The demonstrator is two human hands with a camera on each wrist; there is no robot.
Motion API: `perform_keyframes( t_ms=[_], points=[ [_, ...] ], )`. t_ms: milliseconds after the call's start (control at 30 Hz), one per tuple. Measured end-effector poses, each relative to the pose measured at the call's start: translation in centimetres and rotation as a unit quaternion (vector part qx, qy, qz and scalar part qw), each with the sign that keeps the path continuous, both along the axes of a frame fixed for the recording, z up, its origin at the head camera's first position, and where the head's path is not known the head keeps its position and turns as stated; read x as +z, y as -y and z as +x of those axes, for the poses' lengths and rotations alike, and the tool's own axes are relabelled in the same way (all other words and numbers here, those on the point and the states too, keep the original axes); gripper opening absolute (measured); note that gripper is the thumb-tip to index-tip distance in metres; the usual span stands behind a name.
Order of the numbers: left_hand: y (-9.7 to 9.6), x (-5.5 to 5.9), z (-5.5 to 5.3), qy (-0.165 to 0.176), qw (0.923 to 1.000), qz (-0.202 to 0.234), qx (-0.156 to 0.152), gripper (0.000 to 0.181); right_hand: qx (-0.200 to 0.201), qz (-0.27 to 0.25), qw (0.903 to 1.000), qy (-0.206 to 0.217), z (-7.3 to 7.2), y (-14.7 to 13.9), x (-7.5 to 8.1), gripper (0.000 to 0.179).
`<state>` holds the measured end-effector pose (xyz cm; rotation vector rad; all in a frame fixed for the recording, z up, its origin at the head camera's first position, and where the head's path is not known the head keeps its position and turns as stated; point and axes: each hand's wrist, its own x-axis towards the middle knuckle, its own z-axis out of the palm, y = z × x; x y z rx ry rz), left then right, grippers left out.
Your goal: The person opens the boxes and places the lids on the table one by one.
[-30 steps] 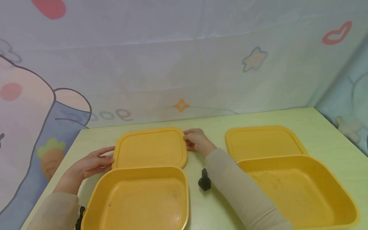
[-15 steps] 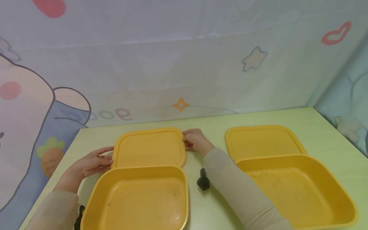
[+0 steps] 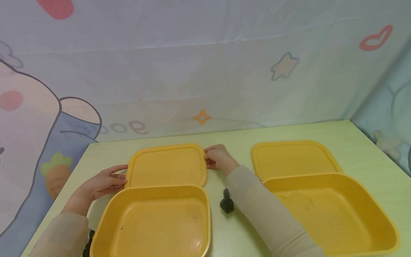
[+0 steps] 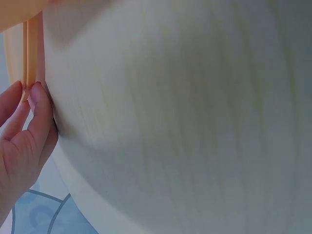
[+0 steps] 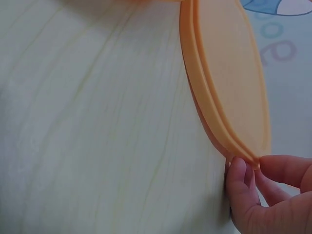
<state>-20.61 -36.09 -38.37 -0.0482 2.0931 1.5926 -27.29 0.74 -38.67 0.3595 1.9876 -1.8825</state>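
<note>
A yellow rounded-rectangle lid (image 3: pixel 167 166) lies behind an open yellow box (image 3: pixel 160 225) in the head view, its near edge hidden by the box's back rim. At its left edge my left hand (image 3: pixel 104 182) pinches the rim; the left wrist view shows thumb and fingers (image 4: pixel 41 109) on either side of it. My right hand (image 3: pixel 221 159) holds the opposite edge near the far corner. In the right wrist view, thumb and fingers (image 5: pixel 285 168) pinch that rim (image 5: pixel 209 87). Whether the lid touches the table cannot be told.
To the right stands a second open yellow box (image 3: pixel 330 214), with another yellow lid (image 3: pixel 295 159) behind it. A small black item (image 3: pixel 227 202) shows beside the right sleeve. A printed cloth (image 3: pixel 224 78) hangs along the back of the pale table (image 3: pixel 234 235).
</note>
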Motion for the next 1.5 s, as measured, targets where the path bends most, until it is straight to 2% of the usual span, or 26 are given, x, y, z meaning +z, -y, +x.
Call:
perform_keyframes(
  t_ms=[100,367,433,533,700,867,1100,1500],
  points=[
    [-0.21,0.01,0.01,-0.007,0.9998,-0.02,-0.002,0.076,0.003,0.017,0.9998,-0.012,0.09,0.11,0.01,0.041],
    [-0.11,0.03,0.33,-0.015,0.9993,-0.034,0.004,0.07,0.005,0.033,0.9991,-0.025,0.25,0.46,0.04,0.044],
    [-0.07,0.03,0.36,-0.014,0.9994,-0.033,0.005,0.068,0.004,0.031,0.9992,-0.024,0.29,0.52,0.06,0.038],
    [-0.08,0.05,0.29,-0.011,0.9995,-0.028,0.007,0.067,0.001,0.032,0.9992,-0.023,0.33,0.51,0.15,0.019],
    [0.02,0.14,0.21,-0.013,0.9996,-0.024,-0.004,0.066,0.0,0.033,0.9992,-0.021,0.3,0.41,0.28,0.028],
    [0.05,0.2,0.22,-0.012,0.9996,-0.018,-0.017,0.066,-0.002,0.047,0.9987,-0.022,0.37,0.37,0.27,0.024],
    [0.34,0.31,0.49,-0.021,0.9986,-0.04,-0.028,0.068,-0.001,0.053,0.9984,-0.019,0.46,0.45,0.29,0.021],
    [0.51,0.34,0.76,-0.023,0.9982,-0.047,-0.028,0.072,0.014,0.043,0.9987,-0.024,0.45,0.21,0.42,0.025]
  ],
)
